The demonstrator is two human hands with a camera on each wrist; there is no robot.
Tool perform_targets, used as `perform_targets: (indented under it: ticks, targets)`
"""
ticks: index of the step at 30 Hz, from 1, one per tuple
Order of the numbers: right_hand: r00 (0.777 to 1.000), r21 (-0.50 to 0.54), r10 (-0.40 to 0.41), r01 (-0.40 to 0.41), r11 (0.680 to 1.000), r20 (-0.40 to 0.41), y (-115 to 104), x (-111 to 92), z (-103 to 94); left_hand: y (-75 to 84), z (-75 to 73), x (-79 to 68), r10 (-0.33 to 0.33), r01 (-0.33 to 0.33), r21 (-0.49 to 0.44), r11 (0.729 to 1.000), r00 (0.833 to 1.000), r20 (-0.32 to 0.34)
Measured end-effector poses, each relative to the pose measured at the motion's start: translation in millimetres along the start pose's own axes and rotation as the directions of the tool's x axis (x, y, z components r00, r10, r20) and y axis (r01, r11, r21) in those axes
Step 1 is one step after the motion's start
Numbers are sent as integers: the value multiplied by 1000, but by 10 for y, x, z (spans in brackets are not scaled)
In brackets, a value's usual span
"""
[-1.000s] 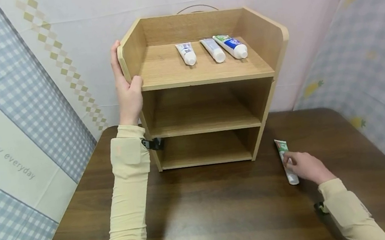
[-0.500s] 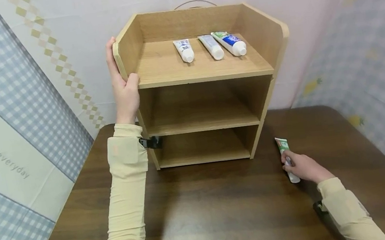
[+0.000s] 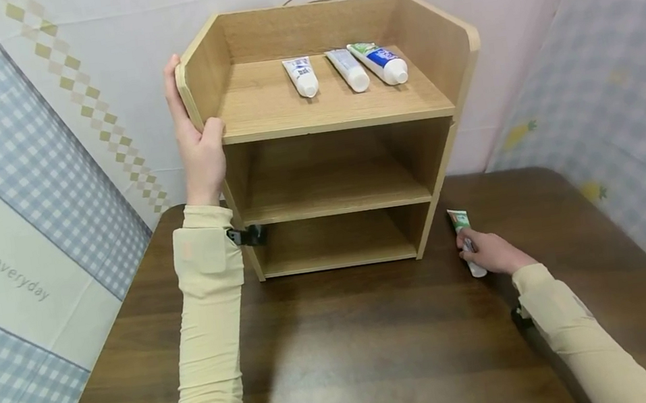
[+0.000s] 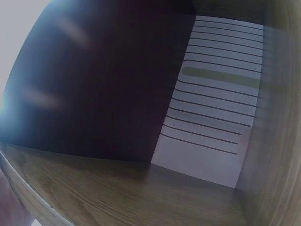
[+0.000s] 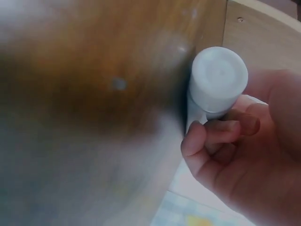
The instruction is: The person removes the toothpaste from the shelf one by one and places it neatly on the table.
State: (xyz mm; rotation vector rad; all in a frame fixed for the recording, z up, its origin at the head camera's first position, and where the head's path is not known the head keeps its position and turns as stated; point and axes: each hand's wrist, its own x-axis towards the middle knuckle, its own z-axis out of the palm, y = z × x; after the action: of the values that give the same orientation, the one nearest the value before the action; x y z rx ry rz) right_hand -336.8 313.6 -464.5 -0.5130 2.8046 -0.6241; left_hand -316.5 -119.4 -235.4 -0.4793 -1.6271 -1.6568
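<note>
My left hand (image 3: 203,156) grips the left side panel of a light wooden shelf unit (image 3: 337,126), thumb on the front of the top board and fingers behind the panel's edge. To the right of the unit, my right hand (image 3: 492,253) pinches a green-and-white toothpaste tube (image 3: 474,268) close over the table. In the right wrist view, the tube's white cap (image 5: 219,73) points at the camera, with curled fingers below it. On the top board lie a small white tube (image 3: 302,78), a pale grey-white tube (image 3: 348,70) and a blue, green and white tube (image 3: 380,63).
The shelf unit stands at the back of a dark brown wooden table (image 3: 343,355). A pale patterned cloth (image 3: 115,65) hangs behind it, and a checked one (image 3: 609,96) borders the right side. The left wrist view looks into a shelf compartment (image 4: 197,193).
My right fingers have closed round the toothpaste tube and moved it slightly toward the shelf unit. The left hand keeps its hold on the side panel. The head view has shifted a little.
</note>
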Motion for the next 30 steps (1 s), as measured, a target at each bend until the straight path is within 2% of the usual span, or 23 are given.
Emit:
perform_targets:
  ticks: [7,15,18,21,23,26,29,30]
  targets:
    - [1000,-23,-15,15,1000,-12,4,132,-59,30,-11,9,-4,4,7,1000,1000,-5]
    - [998,20,-53,52,998,24,22,112,-54,40,-43,0,-5,5,16,1000,1000,-11]
    - [997,-30,-77,78,997,22,-92,35,-103,32,-40,-12,-10,10,34,999,1000,-9]
    - [990,-94,-134,128,987,-50,-382,-78,-187,24,-35,-22,-13,13,45,999,1000,-2]
    - [972,-136,-202,185,973,-123,-656,-146,-272,22,-33,-24,-13,13,44,999,1000,0]
    - [918,-195,-323,281,939,-230,-1111,-235,-450,24,-30,-25,-8,8,41,999,1000,2]
    - [843,-261,-436,364,894,-317,-1534,-301,-665,30,-22,-28,-12,11,39,999,1000,6]
    - [808,-286,-475,391,875,-349,-1654,-312,-732,31,-16,-29,-9,9,38,999,1000,7]
